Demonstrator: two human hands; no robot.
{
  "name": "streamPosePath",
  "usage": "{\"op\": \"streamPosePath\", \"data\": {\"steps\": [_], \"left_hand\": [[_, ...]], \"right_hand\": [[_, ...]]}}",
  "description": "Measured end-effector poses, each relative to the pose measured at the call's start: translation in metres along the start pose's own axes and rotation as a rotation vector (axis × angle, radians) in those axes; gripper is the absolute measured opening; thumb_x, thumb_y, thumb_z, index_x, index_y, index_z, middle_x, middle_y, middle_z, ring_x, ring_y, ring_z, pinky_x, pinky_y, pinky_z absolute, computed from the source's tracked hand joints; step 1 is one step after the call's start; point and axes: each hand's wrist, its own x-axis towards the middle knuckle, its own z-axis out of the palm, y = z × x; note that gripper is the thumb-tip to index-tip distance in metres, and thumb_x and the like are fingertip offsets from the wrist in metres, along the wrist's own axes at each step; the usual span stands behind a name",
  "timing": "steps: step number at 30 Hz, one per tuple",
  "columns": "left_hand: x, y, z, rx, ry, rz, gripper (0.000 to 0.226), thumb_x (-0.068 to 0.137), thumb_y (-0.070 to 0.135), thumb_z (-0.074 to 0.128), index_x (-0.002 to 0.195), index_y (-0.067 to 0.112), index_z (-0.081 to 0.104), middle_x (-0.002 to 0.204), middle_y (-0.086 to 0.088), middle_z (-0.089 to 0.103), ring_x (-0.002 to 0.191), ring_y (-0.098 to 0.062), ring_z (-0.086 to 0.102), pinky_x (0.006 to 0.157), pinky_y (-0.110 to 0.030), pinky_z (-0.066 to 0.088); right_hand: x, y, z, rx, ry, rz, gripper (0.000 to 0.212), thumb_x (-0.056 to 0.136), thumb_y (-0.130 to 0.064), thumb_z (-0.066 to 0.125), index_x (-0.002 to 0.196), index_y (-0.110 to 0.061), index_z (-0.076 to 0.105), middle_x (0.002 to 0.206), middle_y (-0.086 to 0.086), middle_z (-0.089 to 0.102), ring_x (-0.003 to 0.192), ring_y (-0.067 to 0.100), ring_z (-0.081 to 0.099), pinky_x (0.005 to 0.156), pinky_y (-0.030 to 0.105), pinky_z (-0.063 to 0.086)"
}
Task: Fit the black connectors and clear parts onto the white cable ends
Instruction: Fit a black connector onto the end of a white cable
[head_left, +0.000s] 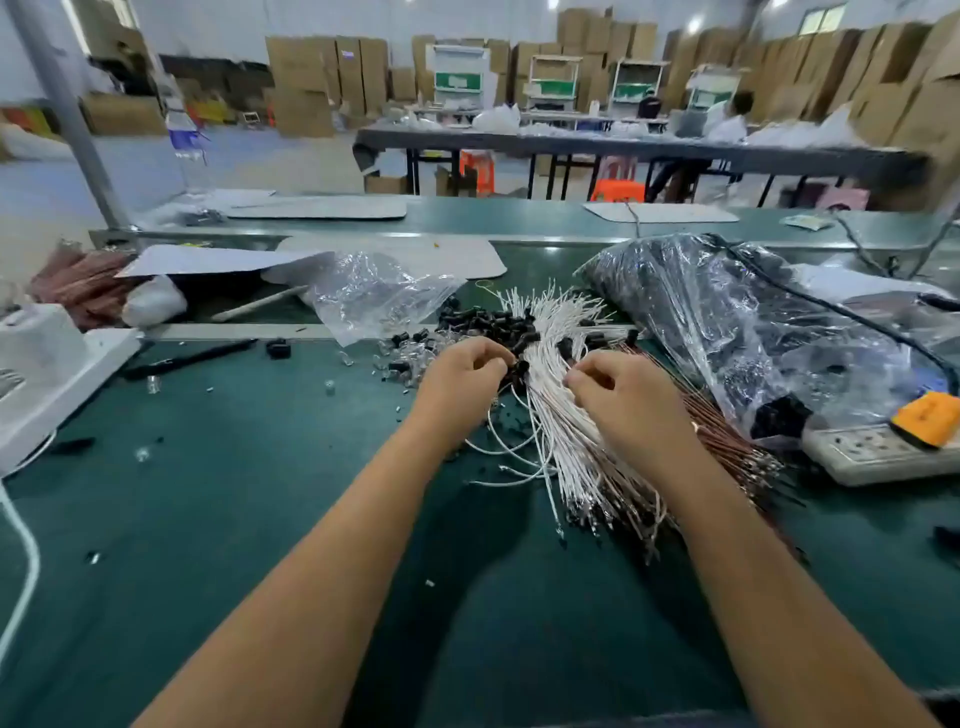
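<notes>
A thick bundle of white cables (558, 415) lies fanned on the green table, with brown cables (727, 436) along its right side. A heap of black connectors (483, 319) sits at the bundle's far end, and small clear parts (410, 353) lie scattered to its left. My left hand (462, 384) has its fingers curled at the bundle's left edge, pinching a black connector (521, 367). My right hand (623, 389) rests on the bundle, its fingers curled round white cables. What the fingertips hold is partly hidden.
A crumpled clear bag (374, 296) lies behind the connectors. A large plastic bag of dark parts (727, 322) fills the right side. A power strip (883, 452) with an orange plug (927, 415) lies at right. A white device (47, 374) stands at left, black tools (192, 358) beside it.
</notes>
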Motion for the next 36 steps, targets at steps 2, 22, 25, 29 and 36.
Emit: {"op": "streamPosePath", "data": {"steps": [2, 22, 25, 29, 36], "left_hand": [[0.007, -0.01, 0.004, 0.045, 0.038, -0.015, 0.022, 0.093, 0.009, 0.048, 0.092, 0.02, 0.066, 0.067, 0.001, 0.058, 0.041, -0.001, 0.038, 0.041, -0.017, 0.033], [-0.007, -0.03, -0.004, 0.504, 0.203, 0.016, 0.02, 0.09, 0.02, 0.053, 0.101, 0.026, 0.069, 0.107, 0.006, 0.064, 0.121, -0.022, 0.036, 0.097, -0.035, 0.025], [-0.007, -0.029, -0.001, 0.507, 0.179, 0.035, 0.021, 0.09, 0.021, 0.054, 0.103, 0.027, 0.068, 0.111, 0.007, 0.064, 0.121, -0.022, 0.036, 0.094, -0.032, 0.023], [-0.008, -0.026, 0.001, 0.343, 0.184, 0.188, 0.037, 0.092, 0.014, 0.053, 0.121, 0.034, 0.059, 0.102, 0.009, 0.064, 0.099, -0.02, 0.054, 0.083, -0.032, 0.039], [-0.012, -0.014, 0.004, 0.39, 0.155, 0.366, 0.022, 0.095, 0.022, 0.052, 0.112, 0.03, 0.064, 0.13, 0.001, 0.041, 0.116, -0.016, 0.042, 0.091, -0.03, 0.038]], "right_hand": [[0.015, 0.005, 0.007, -0.087, -0.015, 0.077, 0.017, 0.093, -0.026, 0.056, 0.079, -0.022, 0.063, 0.071, -0.008, 0.063, 0.065, 0.011, 0.059, 0.064, 0.032, 0.054], [0.009, 0.01, 0.02, -0.417, 0.139, 0.0, 0.014, 0.095, -0.017, 0.054, 0.105, -0.017, 0.064, 0.078, -0.002, 0.065, 0.067, 0.017, 0.059, 0.056, 0.03, 0.05], [0.009, 0.012, 0.014, -0.391, 0.221, 0.011, 0.015, 0.095, -0.013, 0.055, 0.107, -0.016, 0.064, 0.076, -0.002, 0.063, 0.064, 0.016, 0.056, 0.049, 0.023, 0.039], [0.006, 0.005, 0.009, -0.204, 0.347, -0.096, 0.012, 0.094, -0.009, 0.057, 0.102, -0.011, 0.065, 0.079, 0.0, 0.066, 0.063, 0.013, 0.058, 0.051, 0.019, 0.043], [-0.005, -0.012, 0.032, -0.146, 0.257, -0.429, 0.006, 0.093, -0.006, 0.055, 0.096, -0.009, 0.06, 0.072, 0.001, 0.061, 0.057, 0.02, 0.053, 0.049, 0.031, 0.04]]}}
